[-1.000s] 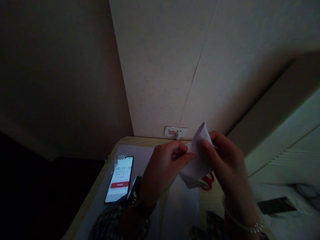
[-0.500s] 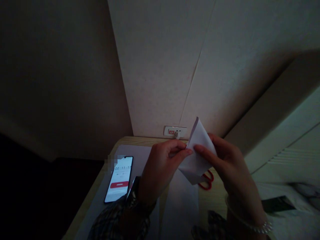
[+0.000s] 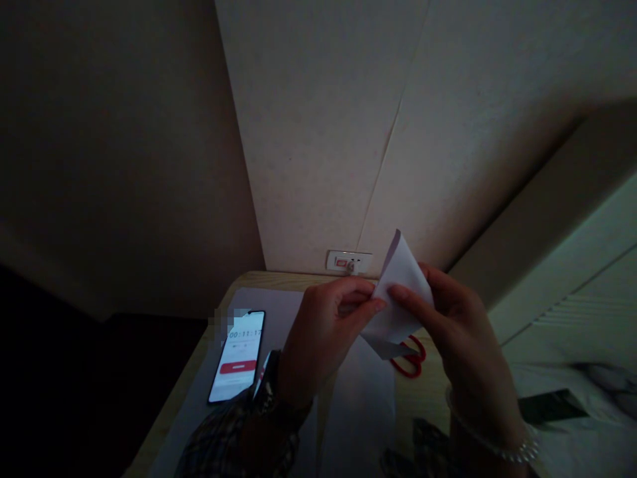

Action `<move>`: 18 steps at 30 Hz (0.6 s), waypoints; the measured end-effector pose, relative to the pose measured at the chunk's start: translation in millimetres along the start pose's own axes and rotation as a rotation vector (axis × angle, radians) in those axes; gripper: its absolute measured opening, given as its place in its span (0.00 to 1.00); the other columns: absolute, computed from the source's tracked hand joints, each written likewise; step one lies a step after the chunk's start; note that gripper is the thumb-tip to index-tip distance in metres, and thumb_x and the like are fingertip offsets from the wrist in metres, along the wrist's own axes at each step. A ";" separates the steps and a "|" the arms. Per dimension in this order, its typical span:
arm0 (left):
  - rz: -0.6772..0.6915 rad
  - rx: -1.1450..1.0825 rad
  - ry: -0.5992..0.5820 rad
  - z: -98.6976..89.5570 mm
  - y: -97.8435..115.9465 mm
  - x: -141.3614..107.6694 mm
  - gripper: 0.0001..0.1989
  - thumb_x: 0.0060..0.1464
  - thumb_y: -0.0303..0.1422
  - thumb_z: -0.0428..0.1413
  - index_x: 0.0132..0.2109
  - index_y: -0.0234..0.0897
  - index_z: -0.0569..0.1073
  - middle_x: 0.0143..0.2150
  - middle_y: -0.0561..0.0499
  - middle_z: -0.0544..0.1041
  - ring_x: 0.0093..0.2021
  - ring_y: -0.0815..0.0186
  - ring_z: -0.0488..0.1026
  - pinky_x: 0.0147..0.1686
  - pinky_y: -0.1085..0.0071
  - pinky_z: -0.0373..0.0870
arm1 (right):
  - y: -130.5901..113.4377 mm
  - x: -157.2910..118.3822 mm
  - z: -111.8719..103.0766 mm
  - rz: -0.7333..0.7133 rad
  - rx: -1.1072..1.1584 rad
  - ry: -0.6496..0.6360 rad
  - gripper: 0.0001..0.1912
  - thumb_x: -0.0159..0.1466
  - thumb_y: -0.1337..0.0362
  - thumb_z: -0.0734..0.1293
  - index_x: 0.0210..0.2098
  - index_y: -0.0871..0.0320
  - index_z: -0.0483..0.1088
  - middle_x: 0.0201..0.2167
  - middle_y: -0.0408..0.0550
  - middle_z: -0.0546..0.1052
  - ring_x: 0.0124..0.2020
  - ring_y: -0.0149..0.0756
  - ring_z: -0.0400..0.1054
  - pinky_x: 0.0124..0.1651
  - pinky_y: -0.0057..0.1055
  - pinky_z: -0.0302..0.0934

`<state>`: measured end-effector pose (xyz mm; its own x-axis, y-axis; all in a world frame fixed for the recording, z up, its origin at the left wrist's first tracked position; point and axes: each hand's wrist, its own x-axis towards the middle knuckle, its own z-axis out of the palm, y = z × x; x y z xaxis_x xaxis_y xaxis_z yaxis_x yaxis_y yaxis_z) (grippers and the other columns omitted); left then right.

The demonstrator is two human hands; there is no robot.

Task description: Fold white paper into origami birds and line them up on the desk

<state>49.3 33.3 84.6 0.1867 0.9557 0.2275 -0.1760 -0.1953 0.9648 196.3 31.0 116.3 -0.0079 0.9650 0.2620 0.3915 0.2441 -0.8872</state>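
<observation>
A folded piece of white paper [image 3: 403, 265], pointed at the top, is held up over the table between my two hands. My left hand [image 3: 333, 318] pinches its left edge between thumb and fingers. From the other side my right hand [image 3: 448, 305] grips it, thumb flat on the near face and fingers behind. A lower flap of the paper hangs down under my hands. Just beneath that flap lie red-handled scissors [image 3: 412, 358], their blades out of sight. Flat white sheets [image 3: 361, 405] rest on the table below.
On the left, a phone [image 3: 237, 358] with a lit timer screen lies on white paper on the wooden table [image 3: 428, 405]. A wall socket [image 3: 348, 261] with a plug sits behind the table's back edge. To the right is a dark green object [image 3: 552, 405] on a pale surface.
The folded paper has shifted slightly up and to the right with my hands. Both hands keep their hold, and slightly more of the scissors' handles shows.
</observation>
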 end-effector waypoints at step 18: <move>-0.004 0.006 0.033 1.3 -0.5 0.8 0.02 0.50 0.28 0.59 0.33 0.35 0.74 0.36 0.48 0.81 0.35 0.67 0.78 0.34 0.75 0.72 | -2.2 -2.1 -0.4 0.012 0.009 0.003 0.12 0.56 0.57 0.70 0.24 0.56 0.66 0.19 0.39 0.63 0.22 0.30 0.62 0.22 0.25 0.56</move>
<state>50.8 33.9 84.5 0.1558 0.9630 0.2197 -0.1698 -0.1930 0.9664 195.8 28.3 117.8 -0.0006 0.9676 0.2526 0.3831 0.2335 -0.8937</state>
